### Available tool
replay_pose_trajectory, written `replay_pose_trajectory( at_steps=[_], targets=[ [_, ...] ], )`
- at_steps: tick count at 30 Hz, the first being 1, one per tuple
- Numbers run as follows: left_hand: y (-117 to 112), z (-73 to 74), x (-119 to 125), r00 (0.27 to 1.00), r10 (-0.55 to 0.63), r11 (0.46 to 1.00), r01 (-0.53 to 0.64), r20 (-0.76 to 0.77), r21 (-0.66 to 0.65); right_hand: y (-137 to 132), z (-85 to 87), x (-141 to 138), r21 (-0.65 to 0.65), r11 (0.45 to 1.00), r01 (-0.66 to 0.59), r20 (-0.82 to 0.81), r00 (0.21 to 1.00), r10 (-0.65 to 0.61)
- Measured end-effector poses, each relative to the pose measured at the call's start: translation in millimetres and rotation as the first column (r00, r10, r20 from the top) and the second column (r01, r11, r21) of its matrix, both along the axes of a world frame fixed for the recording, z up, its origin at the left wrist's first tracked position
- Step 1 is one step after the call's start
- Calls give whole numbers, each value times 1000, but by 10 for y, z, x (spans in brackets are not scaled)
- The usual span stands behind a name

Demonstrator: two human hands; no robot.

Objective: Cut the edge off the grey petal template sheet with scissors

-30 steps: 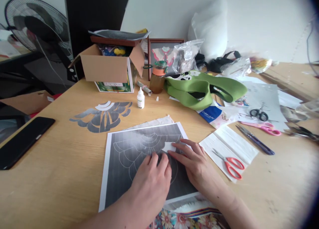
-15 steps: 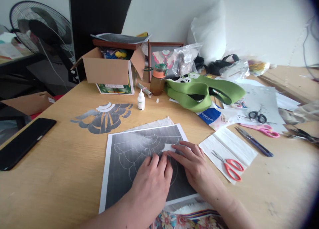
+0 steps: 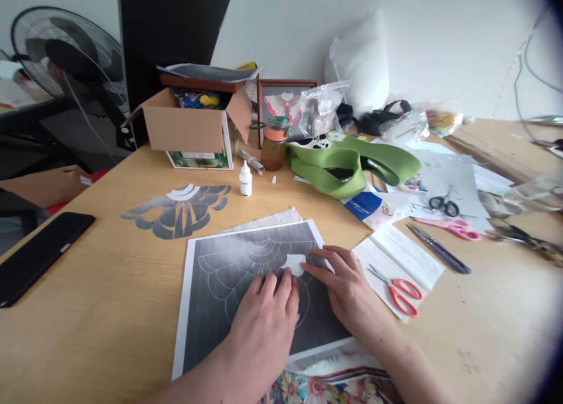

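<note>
A dark printed sheet point(image 3: 229, 275) with white scalloped outlines lies on the wooden table point(image 3: 109, 287) in front of me. My left hand point(image 3: 268, 316) rests flat on it, fingers stretched toward a small white paper piece point(image 3: 294, 264). My right hand point(image 3: 347, 287) lies beside it with fingers extended, fingertips touching that white piece and pressing it to the sheet. Neither hand grips anything.
Red scissors point(image 3: 398, 289) lie on white paper at the right, pink scissors point(image 3: 457, 231) and black scissors point(image 3: 444, 204) farther back. A glue bottle point(image 3: 245, 180), jar point(image 3: 273, 145), cardboard box point(image 3: 196, 125), green bag point(image 3: 352, 160), grey paper cutout point(image 3: 178, 207) and phone point(image 3: 39, 254) are around.
Both hands stay on the sheet; the fingertips have shifted slightly on the small white piece. The view has drifted a little.
</note>
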State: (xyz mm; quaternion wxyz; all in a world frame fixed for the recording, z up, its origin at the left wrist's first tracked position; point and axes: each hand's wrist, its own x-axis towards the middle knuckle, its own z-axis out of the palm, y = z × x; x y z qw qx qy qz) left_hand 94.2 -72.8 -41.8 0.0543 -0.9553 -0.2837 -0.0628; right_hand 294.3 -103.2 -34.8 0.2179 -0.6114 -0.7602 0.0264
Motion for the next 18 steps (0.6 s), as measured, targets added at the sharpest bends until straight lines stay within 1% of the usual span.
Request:
replay_pose_trajectory(
  at_steps=[5,11,18],
  targets=[
    [-1,-7,-1,1000,-10,1000,10,7,29,5,-19,-3,13,1000,0,7,1000,0],
    [-10,8,4,1000,8,1000,-8,12,14,-1,-31,-9,10,1000,-9,6,1000,9],
    [-4,23,7,1000,17,1000,-17,17,0,0,-60,6,-5,1000,12,32,999,-12]
  ],
)
